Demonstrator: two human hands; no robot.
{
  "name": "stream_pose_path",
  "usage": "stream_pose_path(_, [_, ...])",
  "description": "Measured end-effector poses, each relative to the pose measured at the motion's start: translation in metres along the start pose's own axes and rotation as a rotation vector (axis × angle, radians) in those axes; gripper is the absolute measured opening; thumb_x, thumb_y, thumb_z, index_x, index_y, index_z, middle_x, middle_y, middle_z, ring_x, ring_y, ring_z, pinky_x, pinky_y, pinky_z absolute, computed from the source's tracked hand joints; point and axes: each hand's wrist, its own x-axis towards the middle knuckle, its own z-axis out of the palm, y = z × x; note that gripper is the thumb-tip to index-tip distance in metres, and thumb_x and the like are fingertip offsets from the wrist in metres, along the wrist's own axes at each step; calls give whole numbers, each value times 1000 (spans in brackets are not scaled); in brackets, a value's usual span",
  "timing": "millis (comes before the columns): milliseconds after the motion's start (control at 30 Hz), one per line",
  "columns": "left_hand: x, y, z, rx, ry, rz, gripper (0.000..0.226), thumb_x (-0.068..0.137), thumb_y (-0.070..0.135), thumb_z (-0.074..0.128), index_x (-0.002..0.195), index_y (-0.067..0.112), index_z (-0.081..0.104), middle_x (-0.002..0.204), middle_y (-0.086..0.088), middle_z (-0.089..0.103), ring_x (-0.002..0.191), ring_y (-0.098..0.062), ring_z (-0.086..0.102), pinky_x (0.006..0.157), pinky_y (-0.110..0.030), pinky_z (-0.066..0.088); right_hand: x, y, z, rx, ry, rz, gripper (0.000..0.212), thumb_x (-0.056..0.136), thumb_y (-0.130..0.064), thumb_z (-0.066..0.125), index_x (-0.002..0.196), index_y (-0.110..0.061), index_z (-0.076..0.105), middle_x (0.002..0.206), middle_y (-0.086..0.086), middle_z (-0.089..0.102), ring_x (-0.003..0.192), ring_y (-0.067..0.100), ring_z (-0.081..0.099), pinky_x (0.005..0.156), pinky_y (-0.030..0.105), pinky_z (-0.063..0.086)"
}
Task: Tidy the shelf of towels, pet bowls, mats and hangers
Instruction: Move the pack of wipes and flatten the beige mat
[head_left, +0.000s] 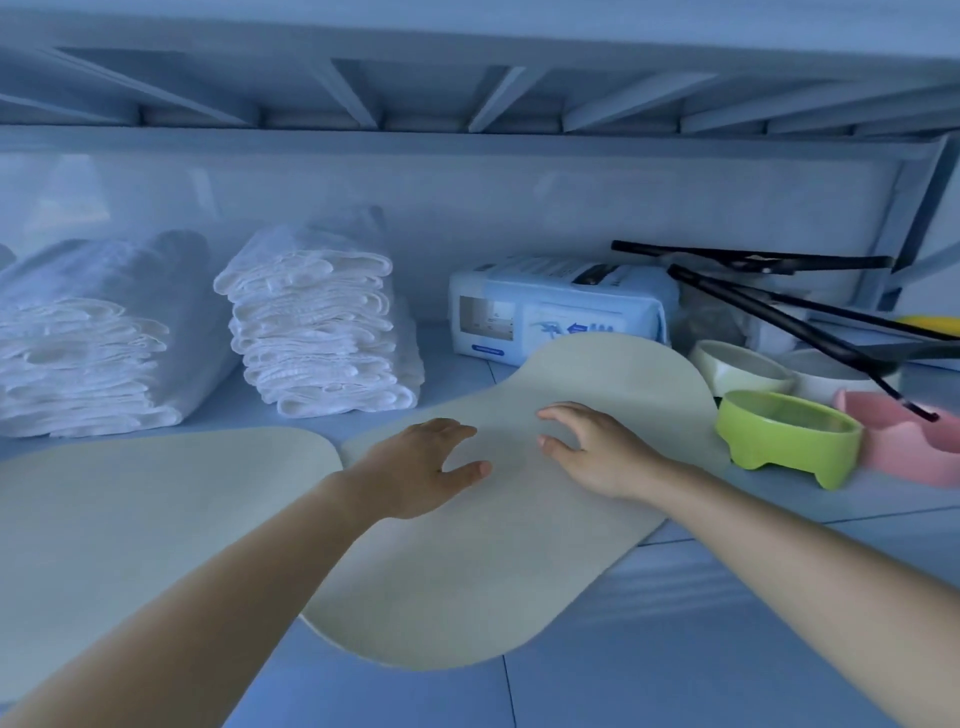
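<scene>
Lying slantwise on the shelf (457, 384), the right mat (597, 374) hangs its near end out past the shelf's front edge; its far end stops just short of a blue-and-white package (550, 306) whose print is too blurred to read. Both hands are above this mat. The left hand (421, 467) and right hand (597, 449) have loosely spread fingers and grip nothing; whether the palms touch the mat cannot be told. The left forearm hides part of the left mat (156, 509), which the frame cuts off. The far-left towel stack (88, 353) is cut off too; the second towel stack (322, 332) shows whole. Right of the mat, a green bowl (789, 436) stands just beside its edge. A pink bowl (904, 441) is cropped by the frame, and black hangers (779, 312) cross over a cream bowl (743, 366) and a half-hidden white bowl (831, 374). Bare shelf shows between the towels and the package.
</scene>
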Motion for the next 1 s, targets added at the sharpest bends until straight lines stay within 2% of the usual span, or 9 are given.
stream_pose_path(267, [4, 13, 11, 41, 57, -224, 56, 91, 57, 39, 139, 27, 38, 146, 7, 37, 130, -16, 39, 104, -29, 29, 12, 33, 3, 4, -65, -129, 41, 95, -33, 47, 132, -15, 48, 140, -2, 45, 129, 12, 39, 101, 17, 24])
stream_pose_path(433, [10, 4, 11, 63, 76, -283, 50, 92, 54, 40, 133, 27, 46, 140, 8, 43, 127, -15, 42, 104, -32, 34, 38, 28, 11, 6, -107, -185, 41, 95, -33, 47, 133, -15, 47, 142, -3, 43, 130, 13, 39, 105, 22, 28])
stream_pose_path(600, [28, -10, 7, 79, 105, -336, 37, 97, 40, 36, 127, 22, 49, 134, -2, 46, 119, -25, 46, 96, -40, 41, 66, 28, 18, 5, -122, -192, 42, 95, -33, 46, 134, -16, 45, 144, -3, 40, 132, 14, 36, 103, 21, 26])
stream_pose_path(700, [38, -18, 5, 117, 79, -375, 35, 98, 35, 35, 127, 18, 45, 127, -8, 46, 114, -31, 49, 90, -43, 44, 83, 30, 19, -1, -114, -179, 42, 95, -33, 46, 134, -16, 46, 144, -2, 40, 132, 14, 37, 104, 23, 27])
stream_pose_path(800, [47, -22, 6, 182, 68, -414, 40, 97, 36, 36, 131, 13, 39, 125, -13, 44, 114, -35, 47, 88, -43, 43, 96, 31, 20, 3, -96, -169, 43, 95, -32, 47, 134, -16, 46, 144, -1, 41, 132, 14, 36, 106, 25, 28])
stream_pose_path(867, [51, -25, 7, 188, 76, -416, 44, 97, 35, 38, 134, 13, 37, 127, -14, 41, 118, -35, 42, 92, -43, 40, 102, 31, 22, -2, -97, -167, 43, 95, -31, 47, 134, -15, 45, 145, -1, 40, 133, 15, 36, 107, 26, 28])
stream_pose_path(1000, [61, -29, 4, 118, 125, -403, 42, 94, 31, 47, 131, 12, 42, 124, -15, 40, 117, -34, 40, 97, -36, 33, 112, 31, 24, -31, -102, -197, 44, 95, -29, 47, 136, -14, 43, 146, 1, 39, 134, 15, 34, 107, 24, 25])
